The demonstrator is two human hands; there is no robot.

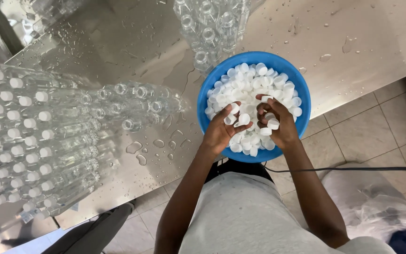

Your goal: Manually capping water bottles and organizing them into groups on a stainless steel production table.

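- Two bare hands dig into a round blue plastic bowl [206, 91] heaped with small white plastic screw caps [247, 84], smooth and ribbed at the rim.
- Left hand [222, 129]: fingers curled narrowly around a few caps, one pinched at the fingertips [243, 120].
- Right hand [278, 122]: fingers bent inward, cupping several caps against the palm; how many lie under it is hidden.
- That bowl sits at the near edge of a brushed stainless-steel tabletop [132, 51], wet and beaded with drops, partly overhanging it.
- Clear plastic bottles lying in rows [48, 141] crowd the left side, white-capped nearer the frame edge, open-necked toward the bowl; the stack is cut off at the left.
- More clear uncapped bottles [212, 28] stand behind the bowl, blurred by glare and cropped at the top.
- Beige floor tiles [377, 127] show below, crossed by a thin black cable [353, 169].
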